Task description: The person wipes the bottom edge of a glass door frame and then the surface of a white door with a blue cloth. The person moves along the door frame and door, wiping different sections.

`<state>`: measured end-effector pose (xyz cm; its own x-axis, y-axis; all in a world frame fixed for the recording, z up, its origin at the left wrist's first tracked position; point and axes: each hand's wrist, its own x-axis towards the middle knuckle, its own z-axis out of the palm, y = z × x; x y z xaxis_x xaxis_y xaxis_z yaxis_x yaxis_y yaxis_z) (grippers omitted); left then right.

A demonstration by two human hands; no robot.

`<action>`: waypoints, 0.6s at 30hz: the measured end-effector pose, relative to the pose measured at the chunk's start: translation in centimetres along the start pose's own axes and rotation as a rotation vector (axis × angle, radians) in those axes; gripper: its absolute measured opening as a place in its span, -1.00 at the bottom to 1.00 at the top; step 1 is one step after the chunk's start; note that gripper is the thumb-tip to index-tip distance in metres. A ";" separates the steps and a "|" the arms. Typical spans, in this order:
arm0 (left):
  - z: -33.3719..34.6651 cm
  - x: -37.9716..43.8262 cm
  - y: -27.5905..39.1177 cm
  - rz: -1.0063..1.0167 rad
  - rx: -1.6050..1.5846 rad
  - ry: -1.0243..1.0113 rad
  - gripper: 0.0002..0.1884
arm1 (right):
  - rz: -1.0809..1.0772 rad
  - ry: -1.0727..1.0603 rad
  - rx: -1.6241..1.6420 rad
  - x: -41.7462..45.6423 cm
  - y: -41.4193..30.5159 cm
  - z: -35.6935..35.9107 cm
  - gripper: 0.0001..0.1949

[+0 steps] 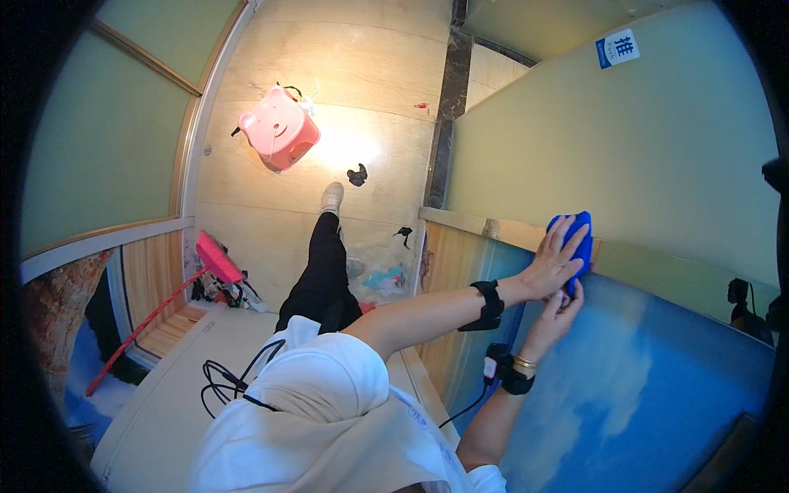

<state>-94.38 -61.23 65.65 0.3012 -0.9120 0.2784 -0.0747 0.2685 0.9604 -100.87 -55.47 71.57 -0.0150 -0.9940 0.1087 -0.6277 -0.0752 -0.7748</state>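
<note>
A bright blue cloth [582, 223], seemingly folded, lies against the ledge where frosted glass panelling meets a blue sky-printed wall panel. My left hand [553, 259] is spread over it, fingers pressing it to the surface. Just below, my right hand [558, 317] has its fingertips and thumb at the cloth's lower end. Part of the cloth is hidden under my left palm. Both wrists wear black straps, and a small device with a cable is at the right one.
A pink stool [280, 129] stands on the tiled floor, with black scraps [357, 175] nearby. At left, a red-handled pink broom [219, 257] leans beside a heap of litter. Plastic bags [385, 277] lie by my feet. A white surface [166, 376] is beside me, under a looped black cable [225, 379].
</note>
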 end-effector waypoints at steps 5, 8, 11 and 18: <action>-0.4 -1.3 -5.0 -0.001 0.003 0.024 -0.36 | 0.084 -0.056 0.008 0.0 4.2 3.3 -0.68; -0.9 -2.7 -9.6 -0.108 0.134 -0.005 -0.34 | 0.166 -0.150 0.185 0.1 7.8 5.8 -0.70; -1.2 -2.9 -9.8 -0.218 0.032 -0.048 -0.34 | 0.200 -0.140 0.139 0.6 8.5 6.2 -0.74; -0.6 0.1 -0.3 0.035 0.055 0.043 -0.28 | -0.062 0.083 0.156 1.6 1.8 1.3 -0.76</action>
<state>-93.74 -61.19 65.37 0.3380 -0.8878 0.3124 -0.1373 0.2819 0.9496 -101.00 -57.26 69.57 -0.0488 -0.9775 0.2053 -0.5009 -0.1539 -0.8517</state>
